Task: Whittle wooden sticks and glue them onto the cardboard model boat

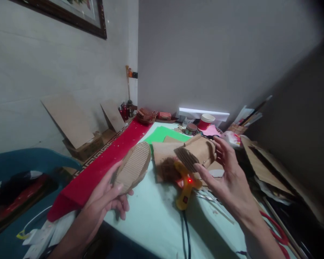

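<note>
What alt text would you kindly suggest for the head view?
A person's left hand holds a rounded corrugated cardboard piece and the right hand a folded cardboard piece, above a pale green table. Between them is a corded yellow glue gun with a glowing red light.

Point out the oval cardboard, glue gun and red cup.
Oval cardboard (134, 164): head view, on its ribbed face.
Glue gun (187, 189): head view, mid-body, below the red light.
Red cup (204, 125): head view, on its wall.

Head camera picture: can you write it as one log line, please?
left hand: holds ribbed rounded cardboard | right hand: holds folded cardboard | pieces: apart | table: yellow corded tool, red light on
</note>
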A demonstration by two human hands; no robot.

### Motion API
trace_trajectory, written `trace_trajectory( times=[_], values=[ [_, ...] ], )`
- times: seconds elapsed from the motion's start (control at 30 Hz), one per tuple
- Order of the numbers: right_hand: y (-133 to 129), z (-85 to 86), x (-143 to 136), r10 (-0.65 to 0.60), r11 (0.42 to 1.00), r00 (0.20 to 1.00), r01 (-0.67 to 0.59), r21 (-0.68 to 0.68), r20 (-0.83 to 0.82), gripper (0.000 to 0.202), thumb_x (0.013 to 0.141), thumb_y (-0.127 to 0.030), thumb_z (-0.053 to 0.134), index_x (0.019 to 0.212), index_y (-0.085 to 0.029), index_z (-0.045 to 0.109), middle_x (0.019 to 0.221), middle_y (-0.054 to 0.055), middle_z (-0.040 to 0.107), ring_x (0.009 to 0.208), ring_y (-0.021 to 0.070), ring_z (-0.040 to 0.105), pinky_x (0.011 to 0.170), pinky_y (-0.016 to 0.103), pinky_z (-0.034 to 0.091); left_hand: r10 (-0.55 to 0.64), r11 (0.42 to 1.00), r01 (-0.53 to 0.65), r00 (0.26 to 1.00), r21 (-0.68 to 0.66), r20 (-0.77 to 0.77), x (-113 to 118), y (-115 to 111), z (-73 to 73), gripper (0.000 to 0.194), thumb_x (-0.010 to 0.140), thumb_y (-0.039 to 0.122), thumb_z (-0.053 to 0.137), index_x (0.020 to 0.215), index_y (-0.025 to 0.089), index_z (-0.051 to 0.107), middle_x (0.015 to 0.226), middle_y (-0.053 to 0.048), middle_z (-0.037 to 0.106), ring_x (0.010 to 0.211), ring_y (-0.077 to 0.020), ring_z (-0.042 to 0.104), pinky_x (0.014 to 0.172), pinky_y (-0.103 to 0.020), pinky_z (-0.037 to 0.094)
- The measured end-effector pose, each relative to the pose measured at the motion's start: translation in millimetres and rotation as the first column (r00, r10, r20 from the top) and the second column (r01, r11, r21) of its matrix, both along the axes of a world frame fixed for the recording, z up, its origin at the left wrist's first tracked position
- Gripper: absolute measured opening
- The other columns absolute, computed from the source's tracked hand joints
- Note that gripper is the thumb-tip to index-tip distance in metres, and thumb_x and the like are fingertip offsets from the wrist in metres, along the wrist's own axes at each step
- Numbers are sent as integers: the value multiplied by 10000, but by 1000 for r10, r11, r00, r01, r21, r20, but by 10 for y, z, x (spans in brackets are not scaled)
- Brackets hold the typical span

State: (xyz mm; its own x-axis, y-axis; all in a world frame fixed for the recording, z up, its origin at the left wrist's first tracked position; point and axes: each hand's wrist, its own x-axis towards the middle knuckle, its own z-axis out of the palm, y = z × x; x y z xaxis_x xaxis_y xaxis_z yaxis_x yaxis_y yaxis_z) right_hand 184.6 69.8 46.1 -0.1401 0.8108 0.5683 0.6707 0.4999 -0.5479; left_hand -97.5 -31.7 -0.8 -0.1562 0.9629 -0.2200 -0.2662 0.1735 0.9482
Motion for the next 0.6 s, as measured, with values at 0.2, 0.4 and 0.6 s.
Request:
trace_trajectory(
  times=[0.2,0.4,0.6],
  values=[
    [12,-123,71,-17,999,998,14,-39,-62,801,835,-554,670,1486,-210,354,1395,154,526,1208,335,566,1050,544,434,-138,988,126,981,-91,-136,3,122,-89,933,838,515,651,1554,224,129,830,-85,712,493,-203,635,384,-309,524],
    [6,-154,57,-37,999,999,37,7,-10,828,834,-563,669,1497,-172,362,1348,175,554,1155,348,585,1004,538,463,98,992,-125,703,13,-704,-90,9,-193,656,907,564,527,1479,259,423,688,20,624,556,-180,614,470,-266,477],
    [-32,-168,22,-21,999,1000,21,44,9,845,844,-579,642,1510,-149,350,1346,201,541,1141,383,580,976,563,477,525,817,138,227,560,-821,0,-12,-201,361,921,305,599,1274,230,602,1203,-105,620,1125,-282,570,971,-442,449]
  ],
)
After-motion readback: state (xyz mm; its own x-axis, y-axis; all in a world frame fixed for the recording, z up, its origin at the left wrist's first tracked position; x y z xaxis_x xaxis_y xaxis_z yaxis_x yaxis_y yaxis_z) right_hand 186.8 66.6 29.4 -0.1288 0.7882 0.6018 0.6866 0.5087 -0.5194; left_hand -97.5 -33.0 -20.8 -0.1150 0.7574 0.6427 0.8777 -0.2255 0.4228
